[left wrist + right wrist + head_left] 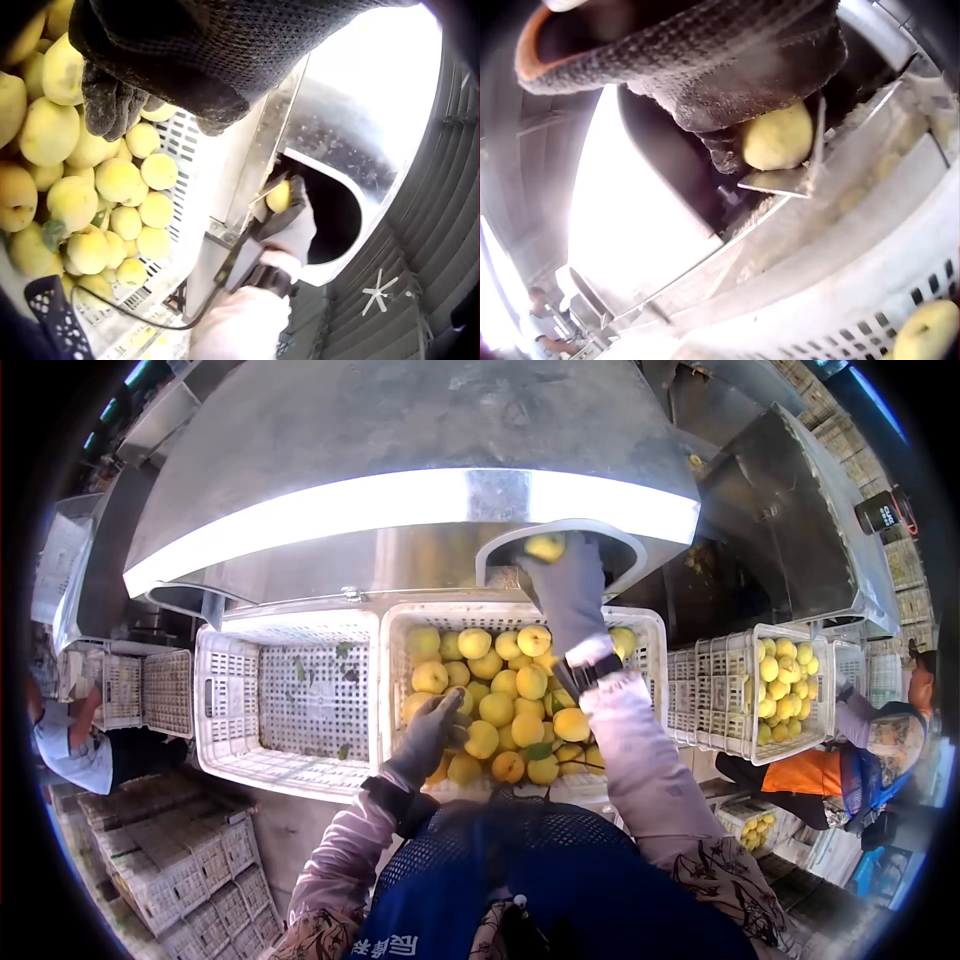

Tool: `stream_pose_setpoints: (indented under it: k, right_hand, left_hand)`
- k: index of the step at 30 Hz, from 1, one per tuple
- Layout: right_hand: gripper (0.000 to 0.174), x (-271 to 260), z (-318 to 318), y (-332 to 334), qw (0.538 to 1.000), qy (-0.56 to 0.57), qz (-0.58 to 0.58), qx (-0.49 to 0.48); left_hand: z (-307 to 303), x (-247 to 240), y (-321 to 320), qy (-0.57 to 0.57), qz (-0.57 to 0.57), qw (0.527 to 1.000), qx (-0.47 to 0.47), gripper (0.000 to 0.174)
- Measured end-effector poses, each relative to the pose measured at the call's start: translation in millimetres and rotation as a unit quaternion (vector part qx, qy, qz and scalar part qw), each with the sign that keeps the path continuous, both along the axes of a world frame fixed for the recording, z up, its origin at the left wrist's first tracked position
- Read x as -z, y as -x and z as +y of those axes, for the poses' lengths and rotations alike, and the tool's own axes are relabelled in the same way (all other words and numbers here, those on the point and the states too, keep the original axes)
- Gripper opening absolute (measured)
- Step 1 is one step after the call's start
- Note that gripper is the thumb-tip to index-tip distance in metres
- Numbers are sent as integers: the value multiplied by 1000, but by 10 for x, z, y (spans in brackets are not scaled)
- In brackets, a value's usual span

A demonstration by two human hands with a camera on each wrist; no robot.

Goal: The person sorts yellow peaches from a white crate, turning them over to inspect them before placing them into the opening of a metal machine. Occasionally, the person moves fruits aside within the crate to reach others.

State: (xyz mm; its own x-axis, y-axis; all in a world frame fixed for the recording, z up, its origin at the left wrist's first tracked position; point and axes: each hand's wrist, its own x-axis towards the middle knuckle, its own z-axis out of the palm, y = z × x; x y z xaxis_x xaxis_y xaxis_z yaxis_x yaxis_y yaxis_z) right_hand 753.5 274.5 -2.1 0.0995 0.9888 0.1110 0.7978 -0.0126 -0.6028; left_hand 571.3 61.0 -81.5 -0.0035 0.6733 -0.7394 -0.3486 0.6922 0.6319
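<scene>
My right hand (572,585), in a grey glove, reaches into the rounded opening of the metal machine and grips a yellow fruit (545,546). In the right wrist view that fruit (778,137) sits under the gloved fingers, beside a small metal plate (774,184). My left hand (432,735), also gloved, rests at the left side of the fruit in the white crate (392,622). Its fingers are bent over the pile; whether they hold a fruit cannot be told. Round yellow fruits (49,132) lie beneath it in the left wrist view.
A second white crate (222,700) with a few leaves stands on the left. Another crate of fruit (762,745) is at the right, near a person in an orange and blue garment (805,772). Someone else (75,745) is at the far left. Crates are stacked (190,860) lower left.
</scene>
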Motion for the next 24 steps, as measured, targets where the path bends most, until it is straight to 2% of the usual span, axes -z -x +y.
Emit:
stream_pose_setpoints:
  k: [1, 2, 3, 4, 5, 6, 7, 8, 10, 11, 12, 13, 14, 15, 16, 17, 18, 20, 21, 22, 23, 24]
  right_hand:
    - [62, -1, 52, 83, 996, -90, 0, 10]
    - [62, -70, 62, 48, 997, -82, 0, 13]
    - [60, -222, 58, -41, 998, -37, 59, -11]
    - [57, -378, 3, -161, 993, 10, 117, -31]
    - [54, -521, -128, -307, 987, 2, 146, -61]
    - [59, -104, -149, -518, 961, -57, 258, -80]
    - [65, -195, -446, -684, 967, 38, 239, -75]
    - [71, -340, -713, -838, 965, 124, 218, -74]
    - [73, 248, -1003, -1395, 978, 150, 104, -97]
    - [79, 441, -1153, -1606, 987, 132, 54, -80]
    - [79, 595, -1150, -1756, 986, 136, 51, -76]
    - [83, 745, -1117, -1889, 990, 124, 0, -68]
    - [88, 933, -1056, -1988, 991, 110, -50, -61]
    - [93, 1248, -994, -2040, 996, 4, -39, -83]
    - [93, 1314, -864, -1966, 996, 6, -37, -80]
    - [93, 1359, -733, -1802, 986, 57, -88, -127]
    - [93, 1390, -685, -1699, 969, 111, -137, -174]
    - [91, 1283, -625, -1598, 966, 134, -149, -162]
    - [89, 1227, -613, -1582, 962, 157, -166, -147]
    - [89, 1183, -643, -1637, 963, 160, -162, -145]
    - [80, 1142, -670, -1738, 940, 297, 117, -120]
    - [73, 1058, -732, -1798, 824, 409, 382, -83]
  left_hand:
    - [-38, 34, -25, -1, 3, 1000, 10, 49]
    - [-80, 45, -48, -1, 7, 1000, 22, 48]
    - [-32, 0, -95, -18, 6, 999, 44, 46]
    - [19, 27, -179, -56, 19, 997, 53, 50]
    - [70, 101, -240, -91, 32, 993, 64, 55]
    - [139, 265, -274, -127, 167, 966, 148, 71]
    - [243, 21, -412, -171, 164, 960, 149, 83]
    - [352, -121, -467, -182, 258, 920, 231, 92]
    - [532, 366, -622, -289, 364, 834, 296, 100]
    - [639, 397, -718, -288, 359, 837, 297, 100]
    - [736, 406, -842, -251, 366, 829, 339, 101]
    - [789, 430, -966, -212, 372, 818, 383, 102]
    - [822, 522, -1083, -212, 370, 818, 387, 102]
    - [849, 684, -1198, -212, 404, 817, 353, 100]
    - [861, 859, -1307, -211, 437, 815, 318, 99]
    - [860, 1035, -1413, -207, 500, 778, 319, 99]
    - [829, 1147, -1456, -204, 501, 777, 323, 99]
    - [823, 1252, -1439, -219, 555, 716, 362, 92]
    - [862, 1085, -1383, -218, 559, 711, 367, 92]
    - [890, 913, -1309, -164, 396, 830, 356, 79]
    - [906, 782, -1251, -104, 216, 916, 323, 66]
    - [818, 805, -1182, -99, 216, 917, 319, 66]
